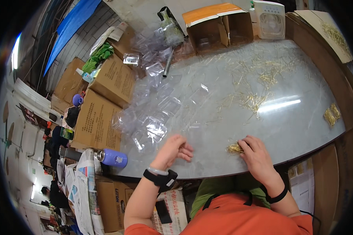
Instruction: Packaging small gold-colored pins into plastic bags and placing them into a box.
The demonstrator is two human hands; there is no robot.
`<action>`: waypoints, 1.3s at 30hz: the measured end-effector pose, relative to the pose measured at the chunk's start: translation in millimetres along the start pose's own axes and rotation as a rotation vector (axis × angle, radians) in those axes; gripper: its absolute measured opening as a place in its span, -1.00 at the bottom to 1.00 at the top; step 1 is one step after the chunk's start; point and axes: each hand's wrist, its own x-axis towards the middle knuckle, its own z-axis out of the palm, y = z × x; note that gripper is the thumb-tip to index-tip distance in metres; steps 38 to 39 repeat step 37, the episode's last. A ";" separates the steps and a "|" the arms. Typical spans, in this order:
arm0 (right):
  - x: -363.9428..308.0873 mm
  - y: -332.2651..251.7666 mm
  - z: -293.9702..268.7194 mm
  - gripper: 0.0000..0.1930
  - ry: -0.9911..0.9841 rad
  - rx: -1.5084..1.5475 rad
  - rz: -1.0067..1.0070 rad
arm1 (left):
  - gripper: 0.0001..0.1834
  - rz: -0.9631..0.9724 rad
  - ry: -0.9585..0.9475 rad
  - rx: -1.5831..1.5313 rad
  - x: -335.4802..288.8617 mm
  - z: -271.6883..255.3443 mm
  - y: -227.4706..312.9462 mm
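My right hand (256,155) rests near the front edge of the grey glossy table (208,129), its fingers gathered over a small bundle of gold pins (235,148). My left hand (173,150) lies on the table with its fingers curled loosely inward; I cannot make out anything in it. It sits just below a heap of small clear plastic bags (153,117). More gold pins (255,100) lie scattered across the middle and far part of the table. Both wrists wear black straps.
Two filled packets of gold pins (332,114) lie at the table's right edge. Open cardboard boxes (219,27) and a white fan (270,17) stand at the back. Stacked cartons (98,117) and a purple bottle (113,157) are on the left.
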 end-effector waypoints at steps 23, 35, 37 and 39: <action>0.2 -24.3 12.3 -0.52 -0.161 -0.053 -0.146 | -0.71 -0.173 -0.279 -0.208 -82.3 73.1 -160.7; -30.0 -41.9 13.6 -0.48 -0.297 0.080 -0.309 | -0.63 -0.122 -0.400 -0.778 -69.8 85.0 -164.4; -52.0 -46.1 20.1 -0.42 -0.303 0.123 -0.358 | -0.62 -0.122 -0.402 -0.814 -72.9 83.5 -166.2; -52.0 -46.1 20.1 -0.42 -0.303 0.123 -0.358 | -0.62 -0.122 -0.402 -0.814 -72.9 83.5 -166.2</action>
